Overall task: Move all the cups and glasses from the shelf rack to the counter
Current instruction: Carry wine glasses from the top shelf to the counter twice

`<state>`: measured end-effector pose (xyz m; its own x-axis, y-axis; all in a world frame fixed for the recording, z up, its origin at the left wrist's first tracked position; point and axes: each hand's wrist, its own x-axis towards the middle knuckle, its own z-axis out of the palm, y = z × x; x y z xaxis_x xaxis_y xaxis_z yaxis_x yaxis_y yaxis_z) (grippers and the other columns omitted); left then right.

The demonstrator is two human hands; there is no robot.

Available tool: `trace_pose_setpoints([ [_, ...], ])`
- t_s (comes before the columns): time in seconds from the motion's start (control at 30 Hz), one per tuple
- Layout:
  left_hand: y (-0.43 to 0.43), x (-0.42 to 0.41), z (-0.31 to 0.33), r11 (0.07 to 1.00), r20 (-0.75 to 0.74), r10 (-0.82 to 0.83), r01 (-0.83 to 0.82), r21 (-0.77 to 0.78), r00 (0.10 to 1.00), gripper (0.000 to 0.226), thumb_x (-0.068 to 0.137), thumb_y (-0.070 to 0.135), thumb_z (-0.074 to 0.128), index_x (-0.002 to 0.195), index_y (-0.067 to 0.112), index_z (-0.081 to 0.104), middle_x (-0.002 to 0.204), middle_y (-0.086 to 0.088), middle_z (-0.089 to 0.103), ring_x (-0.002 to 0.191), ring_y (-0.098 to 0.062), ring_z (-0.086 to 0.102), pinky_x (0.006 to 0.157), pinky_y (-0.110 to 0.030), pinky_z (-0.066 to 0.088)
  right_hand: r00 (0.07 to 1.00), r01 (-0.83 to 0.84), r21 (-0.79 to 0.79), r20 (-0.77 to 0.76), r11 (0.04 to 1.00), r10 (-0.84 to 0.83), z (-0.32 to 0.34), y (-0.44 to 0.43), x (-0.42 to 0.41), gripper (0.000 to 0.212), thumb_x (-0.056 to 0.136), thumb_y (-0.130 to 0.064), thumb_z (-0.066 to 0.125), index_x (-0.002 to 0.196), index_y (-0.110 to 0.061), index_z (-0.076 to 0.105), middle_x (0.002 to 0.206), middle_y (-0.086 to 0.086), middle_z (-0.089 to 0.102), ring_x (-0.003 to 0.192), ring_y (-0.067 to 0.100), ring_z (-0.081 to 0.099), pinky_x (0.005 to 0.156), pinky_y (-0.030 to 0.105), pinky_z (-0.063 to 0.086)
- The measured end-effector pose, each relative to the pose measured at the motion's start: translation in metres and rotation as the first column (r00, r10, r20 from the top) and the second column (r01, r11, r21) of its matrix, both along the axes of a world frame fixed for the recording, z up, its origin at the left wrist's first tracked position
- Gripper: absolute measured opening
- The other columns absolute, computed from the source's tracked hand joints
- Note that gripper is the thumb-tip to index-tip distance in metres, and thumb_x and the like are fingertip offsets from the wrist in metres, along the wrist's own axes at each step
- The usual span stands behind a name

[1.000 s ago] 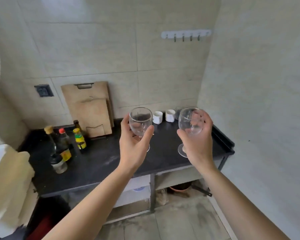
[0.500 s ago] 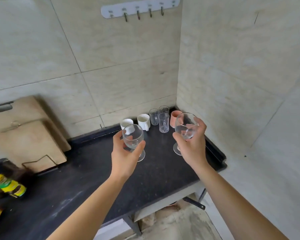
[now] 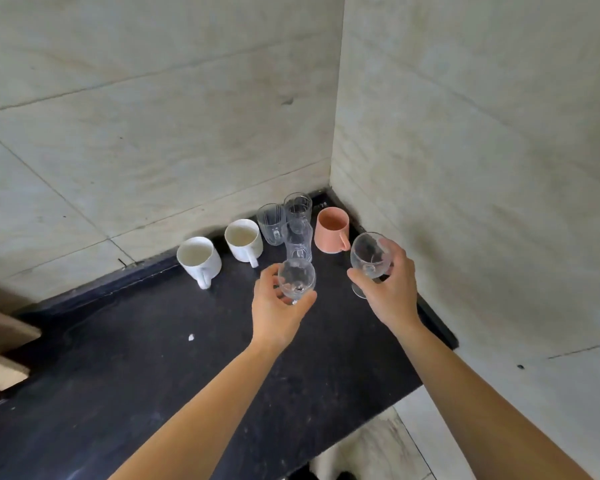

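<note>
Both hands have carried their wine glasses closer to the desk's far right corner since half a second ago. Left hand grips one wine glass just before the clear tumblers; right hand holds the other glass beside the pink mug, white mugs lying leftward.

walls: 2 pale tiled walls meet in corner | floor: light tile floor | light: soft, even

Two clear wine glasses held upright over black counter near cups.
</note>
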<state>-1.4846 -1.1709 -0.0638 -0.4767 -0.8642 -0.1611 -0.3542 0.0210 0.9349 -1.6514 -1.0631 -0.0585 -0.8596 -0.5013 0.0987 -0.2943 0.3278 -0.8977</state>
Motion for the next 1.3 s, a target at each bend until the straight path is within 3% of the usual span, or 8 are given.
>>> trace_pose_setpoints([
  [0.13, -0.030, -0.045, -0.043, 0.996, 0.084, -0.089, 0.087, 0.031, 0.993, 0.067, 0.070, 0.034, 0.087, 0.127, 0.034, 0.052, 0.116, 0.013, 0.066, 0.100, -0.006, 0.065, 0.088, -0.031, 0.057, 0.997, 0.047, 0.117, 0.052, 0.992, -0.054, -0.046, -0.031, -0.033, 0.073, 0.075, -0.036, 0.088, 0.137, -0.029, 0.050, 0.135, -0.007, 0.059, 0.110, 0.006, 0.054, 0.086, 0.023, 0.048],
  [0.27, -0.049, -0.081, -0.075, 0.987, 0.105, -0.160, 0.158, 0.030, 0.981, 0.066, 0.071, 0.033, 0.086, 0.128, 0.034, 0.053, 0.110, 0.018, 0.066, 0.096, -0.001, 0.064, 0.081, -0.019, 0.052, 0.978, 0.097, 0.143, 0.171, 0.985, -0.121, -0.080, -0.057, -0.060, 0.075, 0.076, -0.035, 0.088, 0.137, -0.030, 0.045, 0.127, -0.009, 0.057, 0.106, 0.008, 0.057, 0.074, 0.011, 0.041],
  [0.43, -0.061, -0.111, -0.098, 0.984, 0.109, -0.176, 0.172, 0.047, 0.978, 0.063, 0.072, 0.026, 0.085, 0.127, 0.032, 0.055, 0.096, 0.023, 0.064, 0.090, 0.006, 0.062, 0.073, -0.008, 0.043, 0.962, 0.111, 0.165, 0.229, 0.980, -0.148, -0.107, -0.073, -0.081, 0.079, 0.077, -0.026, 0.087, 0.142, -0.025, 0.042, 0.122, -0.013, 0.055, 0.107, 0.012, 0.062, 0.079, 0.018, 0.047],
  [0.77, -0.067, -0.126, -0.109, 0.970, 0.098, -0.230, 0.236, -0.051, 0.968, 0.057, 0.078, 0.029, 0.080, 0.121, 0.048, 0.049, 0.107, 0.020, 0.065, 0.096, -0.002, 0.063, 0.086, -0.032, 0.056, 0.965, 0.069, 0.203, 0.235, 0.977, -0.116, -0.112, -0.089, -0.089, 0.073, 0.080, -0.028, 0.087, 0.138, -0.034, 0.044, 0.137, -0.005, 0.060, 0.117, 0.013, 0.061, 0.077, 0.007, 0.040],
  [0.9, -0.071, -0.126, -0.107, 0.960, 0.126, -0.274, 0.280, -0.027, 0.953, 0.060, 0.080, 0.033, 0.078, 0.130, 0.043, 0.046, 0.119, 0.018, 0.063, 0.105, -0.002, 0.061, 0.091, -0.034, 0.055, 0.965, 0.037, 0.272, 0.241, 0.962, -0.106, -0.109, -0.089, -0.093, 0.090, 0.082, -0.031, 0.085, 0.154, -0.024, 0.031, 0.152, 0.004, 0.051, 0.134, 0.025, 0.055, 0.100, 0.027, 0.048],
  [1.0, -0.078, -0.120, -0.096, 0.950, 0.186, -0.308, 0.313, 0.004, 0.933, 0.079, 0.083, 0.034, 0.077, 0.149, 0.033, 0.034, 0.137, 0.005, 0.058, 0.121, -0.015, 0.058, 0.096, -0.031, 0.051, 0.951, -0.014, 0.349, 0.295, 0.937, -0.095, -0.095, -0.086, -0.095, 0.104, 0.085, -0.021, 0.083, 0.162, -0.018, 0.013, 0.165, 0.010, 0.032, 0.149, 0.032, 0.037, 0.119, 0.051, 0.037],
  [1.13, -0.092, -0.104, -0.061, 0.942, 0.271, -0.297, 0.327, -0.072, 0.916, 0.078, 0.091, 0.035, 0.068, 0.155, 0.033, 0.023, 0.147, -0.001, 0.052, 0.128, -0.021, 0.054, 0.098, -0.031, 0.044, 0.982, 0.019, 0.416, 0.161, 0.909, -0.095, -0.059, -0.084, -0.092, 0.084, 0.097, -0.011, 0.065, 0.162, -0.022, 0.013, 0.169, 0.006, 0.023, 0.153, 0.031, 0.028, 0.120, 0.049, 0.035],
  [1.3, -0.120, -0.067, 0.033, 0.858, 0.242, -0.053, 0.168, -0.485, 0.969, 0.056, 0.101, 0.037, 0.050, 0.152, 0.017, 0.038, 0.153, -0.012, 0.044, 0.137, -0.036, 0.043, 0.110, -0.049, 0.038, 0.979, -0.031, 0.345, -0.178, 0.938, 0.098, 0.034, -0.102, -0.085, 0.064, 0.104, -0.023, 0.048, 0.161, -0.021, 0.020, 0.169, 0.006, 0.022, 0.154, 0.027, 0.022, 0.120, 0.046, 0.029],
])
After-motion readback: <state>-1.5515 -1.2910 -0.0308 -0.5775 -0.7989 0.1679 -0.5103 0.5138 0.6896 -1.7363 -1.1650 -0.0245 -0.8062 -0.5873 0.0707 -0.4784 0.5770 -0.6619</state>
